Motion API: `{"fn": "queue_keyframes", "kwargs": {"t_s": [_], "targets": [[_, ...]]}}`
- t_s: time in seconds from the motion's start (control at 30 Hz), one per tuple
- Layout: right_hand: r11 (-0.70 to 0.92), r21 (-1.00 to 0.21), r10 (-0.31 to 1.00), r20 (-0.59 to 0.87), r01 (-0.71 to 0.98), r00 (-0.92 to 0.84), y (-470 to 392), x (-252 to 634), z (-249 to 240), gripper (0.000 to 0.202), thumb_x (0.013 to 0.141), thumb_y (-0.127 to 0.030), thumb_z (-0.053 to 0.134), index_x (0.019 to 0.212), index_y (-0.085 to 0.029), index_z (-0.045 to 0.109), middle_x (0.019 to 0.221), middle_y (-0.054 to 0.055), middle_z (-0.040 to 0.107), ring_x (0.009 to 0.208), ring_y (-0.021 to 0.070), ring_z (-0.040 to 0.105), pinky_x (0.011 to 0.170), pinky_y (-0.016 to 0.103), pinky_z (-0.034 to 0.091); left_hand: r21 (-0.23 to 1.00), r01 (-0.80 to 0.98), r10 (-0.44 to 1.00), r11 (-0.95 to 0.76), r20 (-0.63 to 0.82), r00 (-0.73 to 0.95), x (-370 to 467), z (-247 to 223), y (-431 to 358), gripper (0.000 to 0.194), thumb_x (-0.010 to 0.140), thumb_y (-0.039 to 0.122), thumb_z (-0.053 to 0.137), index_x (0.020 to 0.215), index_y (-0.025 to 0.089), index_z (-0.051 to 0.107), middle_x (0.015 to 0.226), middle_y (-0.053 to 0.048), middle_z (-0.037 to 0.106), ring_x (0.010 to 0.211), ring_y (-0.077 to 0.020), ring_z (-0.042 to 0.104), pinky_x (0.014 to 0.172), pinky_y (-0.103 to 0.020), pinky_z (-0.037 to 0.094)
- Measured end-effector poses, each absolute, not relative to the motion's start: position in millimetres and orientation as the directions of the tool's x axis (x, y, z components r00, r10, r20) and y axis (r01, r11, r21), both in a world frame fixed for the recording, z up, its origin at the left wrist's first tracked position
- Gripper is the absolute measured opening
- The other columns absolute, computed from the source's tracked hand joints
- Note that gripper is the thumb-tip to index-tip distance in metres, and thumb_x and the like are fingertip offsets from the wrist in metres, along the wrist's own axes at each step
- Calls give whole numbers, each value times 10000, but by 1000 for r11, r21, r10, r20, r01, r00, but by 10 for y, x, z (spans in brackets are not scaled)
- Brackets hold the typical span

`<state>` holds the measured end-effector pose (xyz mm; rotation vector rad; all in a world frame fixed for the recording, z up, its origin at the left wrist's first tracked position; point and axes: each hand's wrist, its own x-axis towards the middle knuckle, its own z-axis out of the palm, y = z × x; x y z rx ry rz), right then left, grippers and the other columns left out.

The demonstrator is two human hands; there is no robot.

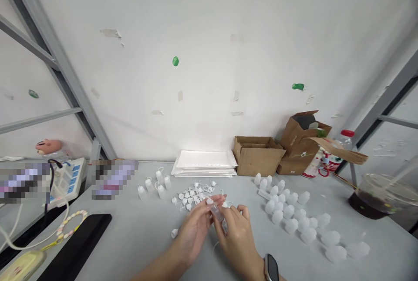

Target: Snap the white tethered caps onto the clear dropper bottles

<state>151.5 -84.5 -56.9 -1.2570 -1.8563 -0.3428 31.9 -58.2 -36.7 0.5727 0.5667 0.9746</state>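
Note:
A small translucent plastic bottle [216, 212] is tilted between my two hands, its white top end toward the upper left. My left hand [197, 225] cradles it from the left, with the thumb against its upper end. From the right, my right hand [235, 228] grips the lower part with bent fingers, partly hiding it. Just beyond the hands is a loose pile of white caps [192, 194] with thin loops, and one single cap [174, 233] lies left of my left wrist. Several capped bottles [149, 184] stand at the back left; several more translucent bottles [288, 212] spread over the right side.
White padded envelopes [205, 163] are stacked against the wall beside an open cardboard box [259, 159] and a brown paper bag [295, 146]. A cup of dark drink [372, 200] stands far right. At left are a black pad [78, 246], a power strip [70, 183] and cables.

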Motion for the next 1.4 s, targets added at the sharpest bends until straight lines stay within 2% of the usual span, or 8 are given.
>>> {"fn": "queue_keyframes", "kwargs": {"t_s": [0.13, 0.4, 0.83, 0.93, 1.03, 1.2, 1.3, 1.4], "targets": [[424, -101, 582, 792, 900, -185, -847, 1496, -593, 199, 871, -87, 364, 818, -166, 539, 588, 0, 556, 581, 149, 480, 676, 317, 282, 708, -585, 901, 395, -175, 397, 319, -334, -606, 246, 751, 248, 547, 926, 138, 681, 1112, -101, 653, 1214, -262, 438, 1059, -379, 250], [377, -33, 563, 802, 925, -201, -873, 1472, -585, 205, 863, -66, 363, 863, -159, 546, 595, 15, 569, 600, 165, 467, 691, 337, 288, 663, -592, 873, 457, -206, 443, 307, -355, -599, 269, 766, 193, 481, 941, 152, 681, 1147, -75, 637, 1234, -235, 417, 1075, -361, 232], [422, -139, 580, 801, 896, -149, -872, 1471, -579, 167, 847, -82, 413, 805, -168, 551, 593, 6, 567, 577, 154, 469, 668, 328, 279, 581, -602, 801, 549, -158, 578, 286, -419, -543, 373, 774, 232, 452, 1106, 159, 607, 1257, -59, 560, 1312, -201, 290, 1094, -336, 172], [445, -232, 616, 781, 865, -107, -873, 1481, -572, 140, 861, -120, 429, 809, -167, 551, 601, 6, 570, 568, 150, 473, 650, 316, 285, 585, -606, 803, 538, -137, 580, 287, -417, -543, 369, 788, 217, 448, 1116, 150, 605, 1246, -61, 570, 1300, -200, 312, 1096, -332, 171], [433, -403, 704, 710, 807, -23, -869, 1489, -588, 145, 876, -207, 451, 782, -182, 558, 609, 3, 565, 557, 146, 474, 636, 304, 311, 574, -616, 803, 540, -131, 582, 289, -414, -535, 358, 802, 187, 428, 1103, 144, 618, 1215, -60, 594, 1282, -201, 345, 1093, -338, 183], [293, -720, 872, 471, 629, 133, -863, 1491, -592, 230, 843, -391, 502, 725, -213, 586, 579, 6, 578, 601, 172, 472, 572, 269, 367, 572, -627, 805, 529, -103, 584, 292, -425, -515, 362, 816, 164, 398, 1095, 139, 627, 1190, -59, 611, 1259, -201, 379, 1083, -340, 201], [207, -870, 935, 311, 447, 172, -849, 1488, -536, 308, 794, -491, 531, 690, -207, 587, 563, 9, 591, 616, 178, 494, 594, 278, 398, 575, -628, 806, 524, -95, 585, 294, -444, -506, 354, 813, 164, 413, 1093, 147, 628, 1198, -59, 605, 1252, -209, 388, 1070, -349, 222], [125, -984, 984, 140, 129, 110, -806, 1495, -472, 392, 719, -573, 574, 672, -184, 568, 575, 13, 603, 576, 164, 525, 591, 282, 416, 584, -623, 810, 521, -106, 577, 298, -458, -502, 347, 795, 163, 444, 1087, 154, 631, 1207, -61, 597, 1249, -217, 389, 1047, -347, 247]]}}
